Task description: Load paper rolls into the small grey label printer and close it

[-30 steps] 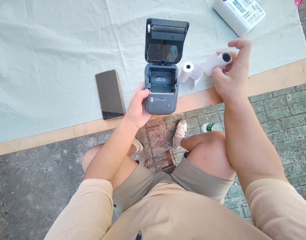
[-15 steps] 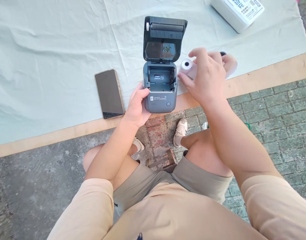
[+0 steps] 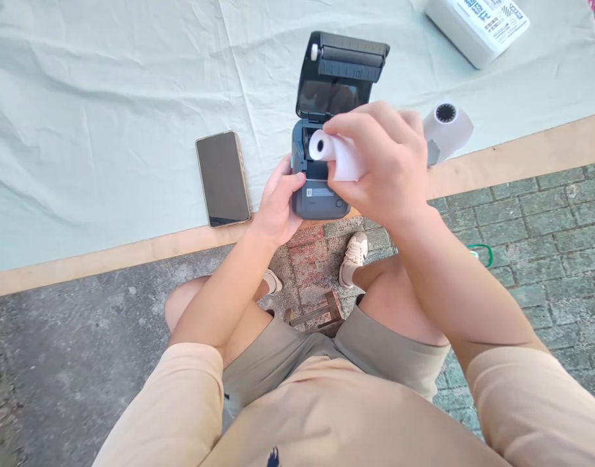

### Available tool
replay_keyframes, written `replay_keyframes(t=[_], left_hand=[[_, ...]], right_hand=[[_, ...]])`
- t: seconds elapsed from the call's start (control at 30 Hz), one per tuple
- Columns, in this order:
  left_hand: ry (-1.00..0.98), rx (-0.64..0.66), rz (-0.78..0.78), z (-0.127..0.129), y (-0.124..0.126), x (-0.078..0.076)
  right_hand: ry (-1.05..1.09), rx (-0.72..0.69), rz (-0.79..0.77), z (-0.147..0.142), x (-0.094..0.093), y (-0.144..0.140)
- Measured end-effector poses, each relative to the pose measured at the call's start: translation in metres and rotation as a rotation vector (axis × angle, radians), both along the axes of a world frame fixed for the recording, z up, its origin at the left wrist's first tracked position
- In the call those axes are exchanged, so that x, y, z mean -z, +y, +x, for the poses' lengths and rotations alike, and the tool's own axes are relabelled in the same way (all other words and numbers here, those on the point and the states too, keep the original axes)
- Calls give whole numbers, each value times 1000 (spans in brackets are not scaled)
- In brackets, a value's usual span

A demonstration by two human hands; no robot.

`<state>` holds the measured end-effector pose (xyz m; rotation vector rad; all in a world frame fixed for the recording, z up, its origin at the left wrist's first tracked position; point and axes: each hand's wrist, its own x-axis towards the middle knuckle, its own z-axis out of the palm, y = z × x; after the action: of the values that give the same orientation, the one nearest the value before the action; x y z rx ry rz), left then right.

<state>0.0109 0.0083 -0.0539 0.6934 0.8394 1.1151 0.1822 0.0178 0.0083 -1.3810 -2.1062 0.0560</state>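
A dark grey label printer [image 3: 321, 206] stands near the table's front edge with its lid [image 3: 340, 71] raised. My left hand [image 3: 280, 204] grips the printer's left side, the thumb on its top rim. My right hand [image 3: 389, 152] is closed around a small white paper roll [image 3: 319, 146], whose loose end [image 3: 350, 162] hangs down beside the fingers. The roll is over the printer's open compartment; whether it touches the inside, I cannot tell. My right hand hides the compartment's right part. A second, larger white roll [image 3: 450, 130] with a dark core lies right of my right hand.
A phone [image 3: 224, 178] with a dark screen lies left of the printer on the pale green cloth [image 3: 107, 117]. At the back right is a white box [image 3: 477, 32] with printed markings. The table's bare wooden edge [image 3: 511, 146] runs along the front, above my knees.
My right hand has picked up the small paper roll from the cloth and brought it left over the printer. The larger roll has come into fuller view. My left hand stays on the printer.
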Motion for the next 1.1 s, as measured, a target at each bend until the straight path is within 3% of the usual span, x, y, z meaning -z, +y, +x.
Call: replay_keyframes(t=[0.17,0.4,0.67,0.87,1.1], left_hand=[[4,-26,6,3,-2,-2],[7,-12,-7,4,-1,-2],[19,-7,3,6,-1,-3],[51,-13,10,6,-2,-4],[42,-51,9,3,0,4]], right_hand=[[-61,7,-153,-6,-3,0],[-94,74,-157,-4,-8,-1],[-64,23,-229,-3,-14,-4],[-116,22,-273,-8,-11,-1],[-20,-14,-260,-3,-2,1]])
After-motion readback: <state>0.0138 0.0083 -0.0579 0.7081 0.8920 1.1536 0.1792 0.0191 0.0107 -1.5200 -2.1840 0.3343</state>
